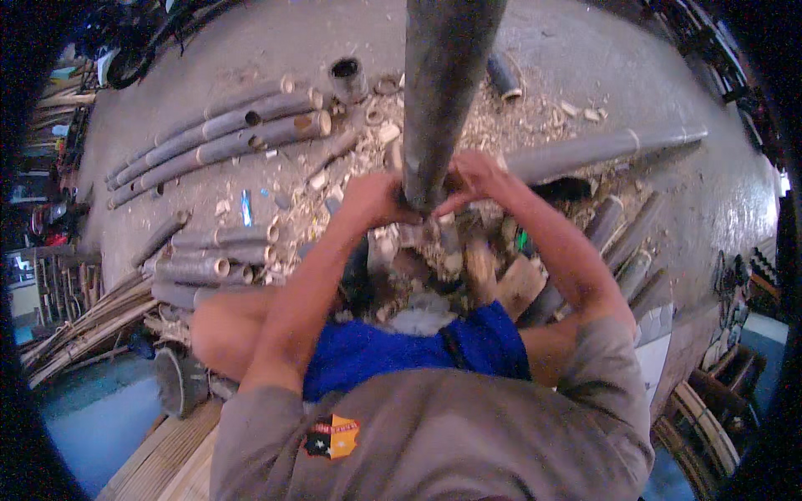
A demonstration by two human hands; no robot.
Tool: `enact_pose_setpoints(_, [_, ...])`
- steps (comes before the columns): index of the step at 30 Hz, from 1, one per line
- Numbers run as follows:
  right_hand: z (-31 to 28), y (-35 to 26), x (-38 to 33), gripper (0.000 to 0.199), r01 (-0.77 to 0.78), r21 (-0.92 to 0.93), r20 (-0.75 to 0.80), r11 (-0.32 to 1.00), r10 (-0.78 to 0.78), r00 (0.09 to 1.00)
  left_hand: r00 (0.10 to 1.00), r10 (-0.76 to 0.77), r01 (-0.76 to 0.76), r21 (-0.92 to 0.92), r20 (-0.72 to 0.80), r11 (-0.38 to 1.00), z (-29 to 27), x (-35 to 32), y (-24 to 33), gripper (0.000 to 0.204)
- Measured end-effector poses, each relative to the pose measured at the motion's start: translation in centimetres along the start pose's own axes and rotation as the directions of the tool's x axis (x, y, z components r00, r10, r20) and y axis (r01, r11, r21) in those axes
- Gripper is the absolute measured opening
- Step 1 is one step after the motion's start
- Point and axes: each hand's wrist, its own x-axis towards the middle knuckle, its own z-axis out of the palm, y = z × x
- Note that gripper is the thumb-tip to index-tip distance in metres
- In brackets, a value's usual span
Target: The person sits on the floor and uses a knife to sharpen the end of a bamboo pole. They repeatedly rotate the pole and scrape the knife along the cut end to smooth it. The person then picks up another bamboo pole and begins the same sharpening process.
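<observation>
A thick dark bamboo pole (447, 75) rises from between my hands toward the top of the picture, its near end low in front of my lap. My left hand (378, 200) is closed on the left side of that end. On the opposite side, my right hand (476, 179) curls round the pole, thumb toward the near end. Some fingertips are hidden behind the pole. Beneath both hands lie wood chips (384, 242) and a blurred pale wooden piece (482, 269).
Long bamboo poles with holes (225, 150) lie at the left, near a short hollow piece (347, 79). Shorter bamboo lengths (192, 267) are stacked closer to me. Another long pole (601, 152) stretches right, with more bamboo pieces (606, 221) nearby. A blue-white item (246, 207) lies left.
</observation>
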Motion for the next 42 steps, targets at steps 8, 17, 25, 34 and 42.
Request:
enact_pose_setpoints(8, [3.8,2.4,-0.3,0.068,0.039,0.006,-0.149,0.999,-0.038,0.988,0.999,0.022,-0.024,0.082,0.022,0.996,2.8,2.0,-1.4,0.067])
enact_pose_setpoints(17, [4.1,-1.3,0.6,0.071,-0.001,-0.056,0.023,0.998,0.003,1.000,1.000,0.009,-0.008,0.064,-0.010,0.998,4.8,1.8,-3.6,0.065])
enact_pose_setpoints(25, [9.6,4.5,1.6,0.086,-0.043,-0.209,-0.051,0.977,0.033,0.998,1.000,0.007,-0.006,0.018,-0.011,1.000,9.2,5.5,-6.0,0.071])
enact_pose_setpoints(34, [6.3,-1.3,3.2,0.088,-0.267,0.217,-0.032,0.939,0.280,0.960,1.000,-0.011,0.010,-0.058,-0.009,0.998,11.5,5.1,-8.1,0.073])
enact_pose_setpoints(42, [-6.8,-10.1,7.9,0.086,0.310,0.714,-0.645,0.627,0.419,0.639,0.997,0.009,-0.016,-0.094,-0.072,0.995,9.4,7.3,-10.8,0.074])
